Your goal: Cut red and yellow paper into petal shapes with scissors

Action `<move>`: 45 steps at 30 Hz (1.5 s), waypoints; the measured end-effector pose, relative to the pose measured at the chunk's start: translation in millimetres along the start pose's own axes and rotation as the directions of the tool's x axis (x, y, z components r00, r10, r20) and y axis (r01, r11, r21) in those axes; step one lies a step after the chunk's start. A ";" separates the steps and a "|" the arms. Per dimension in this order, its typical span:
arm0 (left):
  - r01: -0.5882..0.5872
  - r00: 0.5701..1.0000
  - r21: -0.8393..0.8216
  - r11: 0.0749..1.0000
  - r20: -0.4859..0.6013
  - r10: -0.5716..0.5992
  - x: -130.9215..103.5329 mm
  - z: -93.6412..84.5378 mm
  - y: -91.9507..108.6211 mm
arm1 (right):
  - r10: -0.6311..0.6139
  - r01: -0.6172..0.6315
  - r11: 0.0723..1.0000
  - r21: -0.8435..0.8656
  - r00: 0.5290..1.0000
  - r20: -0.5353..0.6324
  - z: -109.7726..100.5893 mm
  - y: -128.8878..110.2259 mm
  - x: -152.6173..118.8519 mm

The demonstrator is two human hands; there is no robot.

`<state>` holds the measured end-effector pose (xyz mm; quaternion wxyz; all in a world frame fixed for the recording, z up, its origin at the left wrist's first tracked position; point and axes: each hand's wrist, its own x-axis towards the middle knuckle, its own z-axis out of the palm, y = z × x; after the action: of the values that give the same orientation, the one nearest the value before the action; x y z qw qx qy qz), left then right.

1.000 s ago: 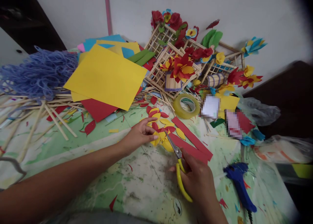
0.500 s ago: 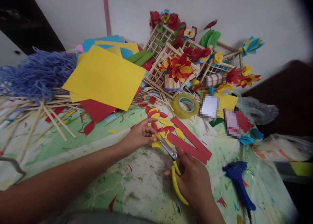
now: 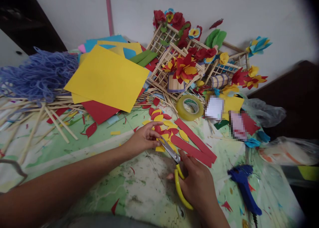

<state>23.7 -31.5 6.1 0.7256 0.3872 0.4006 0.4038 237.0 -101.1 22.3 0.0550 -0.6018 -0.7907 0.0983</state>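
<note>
- Far left of the hands, a tangle of blue yarn (image 3: 37, 73) lies on a spread of wooden sticks (image 3: 50, 116).
- Up and left of the left hand, a large yellow sheet (image 3: 107, 76) rests on red paper (image 3: 99, 111) and more coloured sheets.
- The left hand (image 3: 142, 139) lies on the worktop (image 3: 119, 184), fingers curled, pinching a yellow paper piece (image 3: 160, 147) at its near edge. It sits slightly nearer the body than a second ago.
- The piece lies between the two hands, at the near edge of a small pile of red and yellow petals (image 3: 161, 121).
- The scissors (image 3: 175, 168), with yellow handles, are gripped by the right hand (image 3: 196, 184), fingers through the loops. The blades point up and left, their tips on the piece just beside the left fingers. A second ago the blades reached further up into the pile; since then they have drawn back and swung left, so the cut looks to be running along the piece's near edge.
- Just beyond the right hand lie two red strips (image 3: 196, 145), side by side.
- Further up, a tape roll (image 3: 189, 107) sits in front of stick lattices (image 3: 169, 60) decked with paper flowers (image 3: 185, 68).
- Right of the right hand, a blue glue gun (image 3: 243, 184) lies on the worktop.
- Far right, clear plastic bags (image 3: 266, 112) lie at the worktop's edge.
</note>
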 end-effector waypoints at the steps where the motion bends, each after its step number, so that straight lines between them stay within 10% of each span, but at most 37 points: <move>1: -0.001 1.000 0.001 1.000 0.000 0.001 -0.2 0.0 0.0 | -0.002 0.002 1.000 0.002 1.000 -0.004 -0.1 -0.2 0.2; 45: -0.038 0.999 0.075 0.996 0.011 0.037 -0.6 0.9 4.2 | -0.022 0.023 0.999 0.048 1.000 -0.008 -1.1 6.4 -2.6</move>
<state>23.2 -30.7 10.3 0.7047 0.4236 0.4049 0.4001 243.9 -101.8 22.1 0.0735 -0.5917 -0.7945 0.1146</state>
